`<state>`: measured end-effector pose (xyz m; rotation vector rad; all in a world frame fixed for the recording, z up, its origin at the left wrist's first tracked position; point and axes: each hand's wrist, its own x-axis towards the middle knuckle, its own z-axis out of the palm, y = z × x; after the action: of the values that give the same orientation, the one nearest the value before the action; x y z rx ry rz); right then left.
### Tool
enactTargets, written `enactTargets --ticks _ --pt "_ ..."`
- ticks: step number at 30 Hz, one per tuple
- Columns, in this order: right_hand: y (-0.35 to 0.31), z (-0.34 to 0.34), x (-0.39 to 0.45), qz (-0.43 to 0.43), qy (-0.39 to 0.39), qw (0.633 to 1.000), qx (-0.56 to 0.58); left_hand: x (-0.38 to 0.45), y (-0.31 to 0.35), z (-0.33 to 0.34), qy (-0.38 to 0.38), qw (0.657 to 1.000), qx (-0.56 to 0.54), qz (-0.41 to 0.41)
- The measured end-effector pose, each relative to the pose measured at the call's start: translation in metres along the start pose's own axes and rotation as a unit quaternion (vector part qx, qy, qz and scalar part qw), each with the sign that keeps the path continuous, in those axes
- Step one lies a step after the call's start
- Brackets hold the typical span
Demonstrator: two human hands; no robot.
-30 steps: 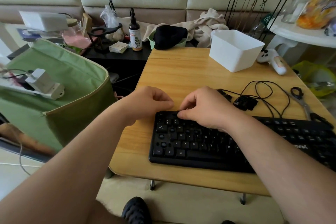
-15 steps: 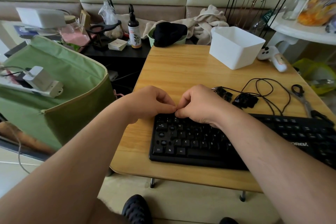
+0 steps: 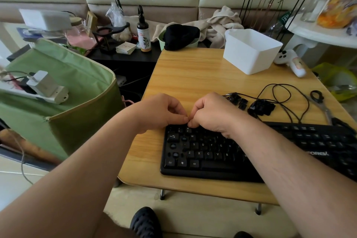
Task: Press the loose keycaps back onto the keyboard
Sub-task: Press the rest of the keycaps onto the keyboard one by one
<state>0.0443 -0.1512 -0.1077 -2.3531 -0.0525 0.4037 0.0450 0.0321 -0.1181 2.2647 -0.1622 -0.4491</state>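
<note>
Keyboard (image 3: 241, 152) shows bare sockets at left. Left hand (image 3: 160, 111) and right hand (image 3: 210, 111) curl fingertip-to-fingertip; any keycap pinched is hidden. Advise square alignment, then vertical pressure.

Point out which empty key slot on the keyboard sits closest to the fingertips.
The bare slot just left of the W key on the keyboard; the other empty slots lie lower, toward the Ctrl key.

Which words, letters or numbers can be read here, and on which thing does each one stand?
"FOREV", cut off by the right arm: keyboard front.
"Tab", "Ctrl", "Alt", "W", "S", "D", "F", "Z", "X", "C", "V", "B", "1", "2": its keycaps.
Bottle label: too small to read.
Card stack print: blurred.
</note>
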Motion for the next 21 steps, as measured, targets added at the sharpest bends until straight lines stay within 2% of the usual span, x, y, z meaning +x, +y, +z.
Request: enactTargets --ticks 4,7,11,15,19,21 --pt "0.002 0.004 0.001 -0.013 0.016 1.0 -0.01 -0.002 0.0 0.003 0.014 1.0 0.002 0.004" --pt "0.008 -0.004 -0.001 -0.043 0.027 0.998 0.031 -0.001 -0.001 0.001 0.026 0.999 -0.016 -0.012" --pt "0.02 -0.034 0.001 -0.063 0.13 0.983 0.115 0.012 0.001 0.005 0.08 0.995 -0.05 -0.025" --pt "0.044 -0.055 0.006 -0.046 0.207 0.963 0.166 0.032 0.015 0.013 0.116 0.993 0.032 0.006" --pt "0.06 -0.056 0.009 -0.034 0.226 0.96 0.163 0.053 0.033 0.023 0.113 0.983 0.139 0.042" --pt "0.062 -0.054 0.01 -0.044 0.231 0.96 0.15 0.061 0.036 0.028 0.113 0.98 0.155 0.051"
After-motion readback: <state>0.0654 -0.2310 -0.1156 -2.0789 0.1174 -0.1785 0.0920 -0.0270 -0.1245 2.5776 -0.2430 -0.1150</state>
